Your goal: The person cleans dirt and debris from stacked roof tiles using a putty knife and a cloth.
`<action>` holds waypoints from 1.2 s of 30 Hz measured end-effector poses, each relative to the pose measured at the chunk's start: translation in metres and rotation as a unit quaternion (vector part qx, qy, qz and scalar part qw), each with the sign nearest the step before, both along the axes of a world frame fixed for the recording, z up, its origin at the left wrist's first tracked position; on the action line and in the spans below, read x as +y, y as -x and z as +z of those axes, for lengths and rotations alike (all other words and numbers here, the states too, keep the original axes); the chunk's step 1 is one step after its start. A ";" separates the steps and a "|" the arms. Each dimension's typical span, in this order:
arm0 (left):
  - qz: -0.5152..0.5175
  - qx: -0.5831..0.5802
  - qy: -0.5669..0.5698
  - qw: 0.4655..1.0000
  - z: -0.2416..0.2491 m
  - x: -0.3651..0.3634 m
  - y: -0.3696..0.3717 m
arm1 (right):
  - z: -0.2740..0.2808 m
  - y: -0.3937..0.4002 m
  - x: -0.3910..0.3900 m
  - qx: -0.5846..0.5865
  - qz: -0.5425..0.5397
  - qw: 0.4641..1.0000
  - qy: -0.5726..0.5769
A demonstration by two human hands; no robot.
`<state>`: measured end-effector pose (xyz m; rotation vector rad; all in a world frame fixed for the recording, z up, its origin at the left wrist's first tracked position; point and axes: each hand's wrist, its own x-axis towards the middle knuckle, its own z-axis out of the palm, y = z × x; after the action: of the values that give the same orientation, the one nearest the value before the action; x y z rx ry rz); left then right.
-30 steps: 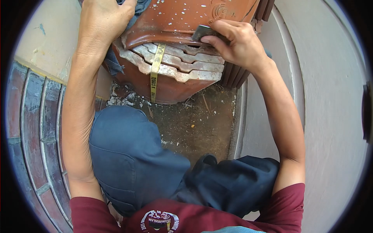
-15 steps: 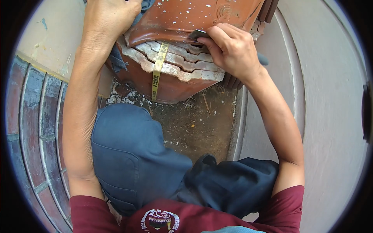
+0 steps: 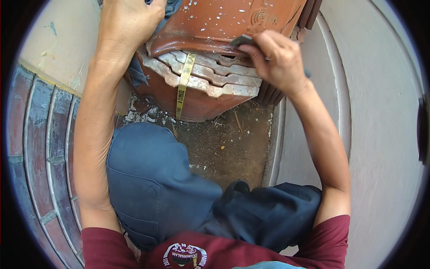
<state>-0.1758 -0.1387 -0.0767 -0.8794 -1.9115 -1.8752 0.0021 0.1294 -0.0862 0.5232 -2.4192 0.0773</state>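
Note:
My right hand [image 3: 281,58] is closed around a scraper. The scraper's grey metal blade [image 3: 242,41] points left, at the lower edge of a paint-speckled orange roof tile [image 3: 215,22]. Behind my palm the grey-blue handle end pokes out. The tile lies on a stack of similar tiles [image 3: 210,80] bound by a yellow printed strap [image 3: 183,83]. At the upper left, my left hand [image 3: 130,20] is by a blue cloth [image 3: 169,10] draped beside the tile. Its fingertips are cut off by the frame's top edge, so its grip is hidden.
A pale wall [image 3: 380,134] with a ledge runs along the right. Brick-patterned tiling [image 3: 49,148] lies at the left. Paint flakes and debris dot the brown floor [image 3: 224,148]. Darker ridged tiles [image 3: 271,92] stand behind the stack. My bent knees are close below it.
My right hand and the scraper have shifted slightly right and down along the tile's edge. The tile and stack appear slightly lower and further right in view. My left hand stays by the cloth.

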 end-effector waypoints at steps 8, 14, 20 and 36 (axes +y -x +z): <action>0.134 0.114 0.133 0.975 0.015 0.023 -0.043 | 0.023 0.007 0.009 0.038 -0.018 0.999 0.030; 0.165 0.151 0.180 0.958 0.000 0.018 -0.023 | 0.023 0.015 0.012 0.042 -0.039 0.998 0.037; 0.140 0.115 0.198 0.963 0.004 0.017 -0.028 | 0.032 0.024 0.014 0.078 -0.081 0.993 0.043; 0.161 0.121 0.210 0.957 0.004 0.016 -0.023 | 0.039 0.025 0.010 0.055 -0.086 0.994 0.029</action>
<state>-0.1523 -0.1230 -0.0722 -0.8063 -2.1730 -1.1401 -0.0233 0.1395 -0.0473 0.2829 -2.3360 0.0426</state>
